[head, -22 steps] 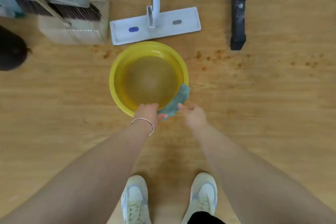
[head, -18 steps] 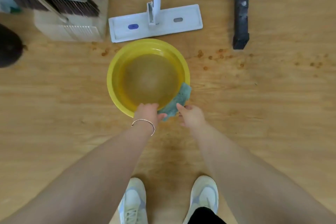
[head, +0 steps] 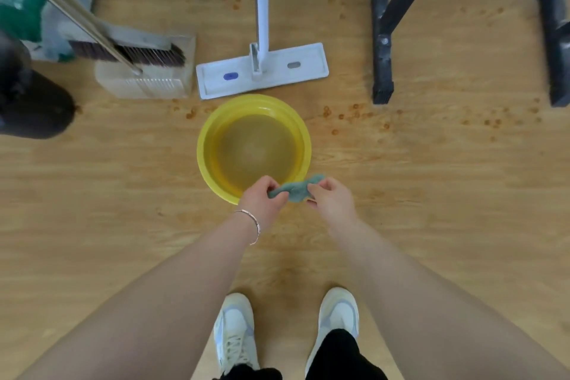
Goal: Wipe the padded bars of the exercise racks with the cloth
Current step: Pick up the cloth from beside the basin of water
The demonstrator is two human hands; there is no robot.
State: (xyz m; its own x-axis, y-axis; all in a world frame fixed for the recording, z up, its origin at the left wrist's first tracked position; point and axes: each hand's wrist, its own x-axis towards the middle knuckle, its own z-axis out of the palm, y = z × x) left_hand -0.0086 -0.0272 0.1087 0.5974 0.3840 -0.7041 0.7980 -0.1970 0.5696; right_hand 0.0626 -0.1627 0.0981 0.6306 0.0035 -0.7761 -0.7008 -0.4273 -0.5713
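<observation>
A small teal cloth (head: 296, 190) is stretched between my two hands over the near rim of a yellow basin (head: 206, 136) holding murky water. My left hand (head: 262, 198), with a thin bracelet at the wrist, pinches the cloth's left end. My right hand (head: 330, 197) pinches its right end. The black feet of an exercise rack (head: 382, 49) stand on the floor at the upper right, with a second foot (head: 555, 40) at the right edge. No padded bar is in view.
A white flat mop (head: 262, 71) stands just behind the basin. A broom and dustpan (head: 145, 71) sit to its left, with a black bag (head: 30, 105) at the far left. My two shoes (head: 237, 327) are on the wooden floor below.
The cloth has been lifted off the basin's right rim and now hangs bunched between both hands. The view has drawn back and shows more of the floor and wall.
</observation>
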